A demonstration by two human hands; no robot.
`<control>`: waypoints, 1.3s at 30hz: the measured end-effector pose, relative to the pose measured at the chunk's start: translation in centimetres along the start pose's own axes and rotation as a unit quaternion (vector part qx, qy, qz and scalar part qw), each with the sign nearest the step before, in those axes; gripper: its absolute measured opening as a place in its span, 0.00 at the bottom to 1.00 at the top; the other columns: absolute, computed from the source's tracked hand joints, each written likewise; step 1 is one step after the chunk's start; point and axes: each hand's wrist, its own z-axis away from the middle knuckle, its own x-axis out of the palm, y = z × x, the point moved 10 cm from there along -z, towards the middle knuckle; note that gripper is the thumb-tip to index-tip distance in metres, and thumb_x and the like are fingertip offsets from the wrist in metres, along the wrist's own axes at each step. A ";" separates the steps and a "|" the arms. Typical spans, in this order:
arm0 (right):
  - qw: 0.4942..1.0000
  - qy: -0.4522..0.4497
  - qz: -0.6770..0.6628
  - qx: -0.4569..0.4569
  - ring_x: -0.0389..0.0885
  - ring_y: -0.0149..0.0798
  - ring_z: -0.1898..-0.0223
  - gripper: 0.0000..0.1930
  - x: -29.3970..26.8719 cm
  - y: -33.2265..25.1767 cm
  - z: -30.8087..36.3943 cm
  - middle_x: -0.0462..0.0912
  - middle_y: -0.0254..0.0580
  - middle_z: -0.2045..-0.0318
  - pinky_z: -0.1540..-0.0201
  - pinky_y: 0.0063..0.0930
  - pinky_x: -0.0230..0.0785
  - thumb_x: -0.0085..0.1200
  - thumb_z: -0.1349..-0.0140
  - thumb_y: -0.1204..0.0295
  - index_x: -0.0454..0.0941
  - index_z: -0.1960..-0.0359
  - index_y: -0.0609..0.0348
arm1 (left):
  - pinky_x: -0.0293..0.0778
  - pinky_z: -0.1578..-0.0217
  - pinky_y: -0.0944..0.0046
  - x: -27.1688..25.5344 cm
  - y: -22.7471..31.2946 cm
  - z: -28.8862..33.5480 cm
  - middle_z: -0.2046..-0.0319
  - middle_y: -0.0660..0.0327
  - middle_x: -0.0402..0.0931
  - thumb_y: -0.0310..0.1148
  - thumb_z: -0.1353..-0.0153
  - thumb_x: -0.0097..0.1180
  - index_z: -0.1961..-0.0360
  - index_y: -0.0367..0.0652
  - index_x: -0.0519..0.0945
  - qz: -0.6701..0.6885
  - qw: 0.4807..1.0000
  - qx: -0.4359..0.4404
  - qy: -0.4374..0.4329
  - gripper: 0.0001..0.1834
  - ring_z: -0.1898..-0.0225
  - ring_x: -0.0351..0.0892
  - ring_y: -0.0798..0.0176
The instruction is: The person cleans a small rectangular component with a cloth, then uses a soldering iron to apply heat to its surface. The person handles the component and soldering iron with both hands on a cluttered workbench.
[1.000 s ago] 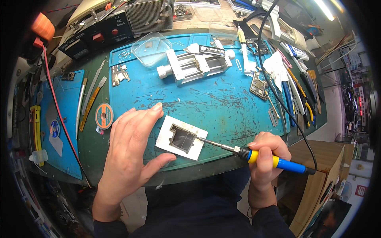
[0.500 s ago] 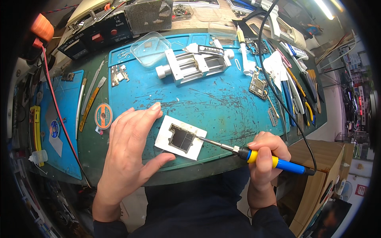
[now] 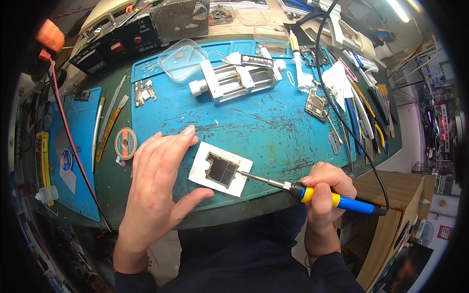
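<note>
My right hand (image 3: 326,193) grips a blue and yellow soldering iron (image 3: 342,203), its metal tip pointing left. That tip meets the right edge of a small dark circuit board (image 3: 221,170); whether it presses on it I cannot tell. Under the board lies a white pad (image 3: 199,172), tilted on the blue mat. Beside the pad's left side, my left hand (image 3: 159,183) is open, thumb and fingers spread apart around its corner with nothing between them.
Behind the pad stands a silver clamp fixture (image 3: 239,80) on the blue mat (image 3: 166,115). A solder reel (image 3: 125,143) lies to the left. The iron's black cable (image 3: 359,141) arcs over the right side, near tweezers and pliers (image 3: 380,136). A clear plastic box (image 3: 182,61) sits farther back.
The whole view has shifted slightly. Both hands, the soldering iron and the board keep nearly the same places relative to each other.
</note>
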 end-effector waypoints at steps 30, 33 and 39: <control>1.000 0.020 -0.003 0.015 0.75 0.29 0.82 0.07 -0.3 0.3 0.1 0.86 0.43 0.77 0.77 0.24 0.63 0.59 0.39 0.73 0.84 0.70 0.65 | 0.60 0.28 0.38 0.0 -0.2 0.0 0.40 0.52 0.80 0.45 0.49 0.78 0.25 0.37 0.65 -0.007 1.000 -0.005 -0.002 0.53 0.35 0.75 0.47; 1.000 0.012 -0.003 0.011 0.75 0.29 0.82 0.07 -0.3 0.2 0.2 0.86 0.43 0.77 0.77 0.24 0.63 0.59 0.39 0.73 0.84 0.70 0.65 | 0.60 0.28 0.38 0.0 -0.1 -0.1 0.40 0.52 0.80 0.45 0.48 0.77 0.25 0.37 0.65 -0.005 1.000 -0.003 -0.003 0.53 0.35 0.75 0.47; 1.000 -0.002 -0.004 0.004 0.75 0.29 0.82 0.07 0.0 0.0 0.2 0.86 0.42 0.76 0.77 0.23 0.63 0.59 0.39 0.73 0.84 0.70 0.65 | 0.60 0.28 0.38 -0.1 -0.1 0.0 0.40 0.53 0.80 0.45 0.49 0.78 0.25 0.37 0.65 -0.005 1.000 -0.008 -0.003 0.53 0.35 0.75 0.47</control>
